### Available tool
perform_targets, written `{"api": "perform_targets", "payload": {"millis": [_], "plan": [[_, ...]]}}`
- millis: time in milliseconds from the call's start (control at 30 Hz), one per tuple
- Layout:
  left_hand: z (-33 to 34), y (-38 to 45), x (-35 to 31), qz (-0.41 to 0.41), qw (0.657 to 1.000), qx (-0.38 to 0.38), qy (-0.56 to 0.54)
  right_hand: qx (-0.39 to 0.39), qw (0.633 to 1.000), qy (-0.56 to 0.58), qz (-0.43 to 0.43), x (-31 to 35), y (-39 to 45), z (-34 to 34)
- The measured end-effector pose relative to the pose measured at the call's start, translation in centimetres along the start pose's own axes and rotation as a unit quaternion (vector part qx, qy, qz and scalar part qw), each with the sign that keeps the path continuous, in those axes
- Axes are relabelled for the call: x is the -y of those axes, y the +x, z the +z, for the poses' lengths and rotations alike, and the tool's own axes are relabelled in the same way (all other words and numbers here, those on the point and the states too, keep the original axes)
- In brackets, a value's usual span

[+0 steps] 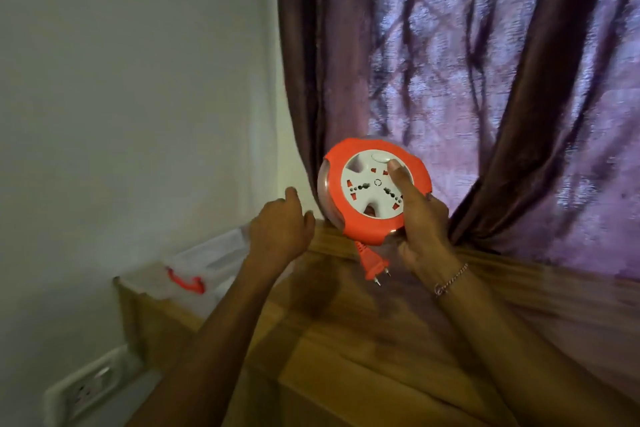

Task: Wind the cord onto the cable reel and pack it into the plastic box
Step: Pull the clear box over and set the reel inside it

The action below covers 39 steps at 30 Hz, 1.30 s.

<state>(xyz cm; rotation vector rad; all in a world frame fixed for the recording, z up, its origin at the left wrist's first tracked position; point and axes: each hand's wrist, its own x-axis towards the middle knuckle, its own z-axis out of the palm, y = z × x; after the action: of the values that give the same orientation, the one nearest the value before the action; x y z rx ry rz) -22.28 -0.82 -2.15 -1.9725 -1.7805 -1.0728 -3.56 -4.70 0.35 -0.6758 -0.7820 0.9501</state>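
Note:
The round orange cable reel (349,218) with a white socket face is held up above the wooden surface. My right hand (420,218) grips its right edge, thumb pressed across the white face. Its orange plug (375,265) dangles from the bottom on a very short stub of cord, the rest wound out of sight. My left hand (280,232) hovers just left of the reel, fingers loosely curled, holding nothing. The clear plastic box (207,267) with an orange handle (185,282) sits at the left on the wooden surface, partly behind my left forearm.
A wooden cabinet top (363,340) lies below the hands. A dark purple curtain (485,80) hangs behind the reel. A white wall fills the left side, with a wall socket (86,392) at the bottom left.

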Motion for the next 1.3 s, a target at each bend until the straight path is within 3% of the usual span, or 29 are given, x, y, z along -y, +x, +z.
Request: {"api": "perform_targets", "payload": {"millis": [133, 267, 434, 601, 701, 801, 901, 1068, 1301], "plan": [[0.9, -2.6, 3.9, -0.022, 0.987, 0.036, 0.155, 0.012, 1.000, 0.004, 0.023, -2.1, -1.2, 2.2], [1.6, -4.2, 6.4, -0.059, 0.977, 0.081, 0.191, 0.021, 0.998, -0.001, 0.059, -4.0, -2.0, 3.7], [1.4, -4.7, 7.4, -0.042, 0.962, 0.081, 0.256, 0.021, 0.996, -0.010, 0.084, -5.3, -2.4, 4.8], [1.8, -4.6, 7.7, 0.054, 0.979, 0.034, 0.193, 0.027, 0.995, -0.022, 0.089, -4.8, -2.4, 4.7], [2.2, -4.5, 7.3, 0.126, 0.984, 0.067, 0.102, 0.027, 0.996, -0.040, 0.076, -3.9, -2.1, 3.7], [3.0, -4.6, 5.8, 0.183, 0.979, 0.092, -0.005, 0.022, 0.996, -0.050, 0.071, -2.5, -1.8, 2.2], [4.2, -4.8, 3.5, 0.239, 0.966, 0.069, -0.073, 0.018, 0.996, -0.055, 0.070, -0.7, -1.3, 0.4], [5.3, -5.4, -1.4, 0.317, 0.941, 0.043, -0.114, -0.003, 0.996, -0.079, 0.042, 3.6, -0.3, -3.2], [6.4, -7.2, -8.9, 0.353, 0.925, 0.046, -0.134, -0.039, 0.992, -0.121, 0.009, 8.8, 1.1, -9.5]]}}
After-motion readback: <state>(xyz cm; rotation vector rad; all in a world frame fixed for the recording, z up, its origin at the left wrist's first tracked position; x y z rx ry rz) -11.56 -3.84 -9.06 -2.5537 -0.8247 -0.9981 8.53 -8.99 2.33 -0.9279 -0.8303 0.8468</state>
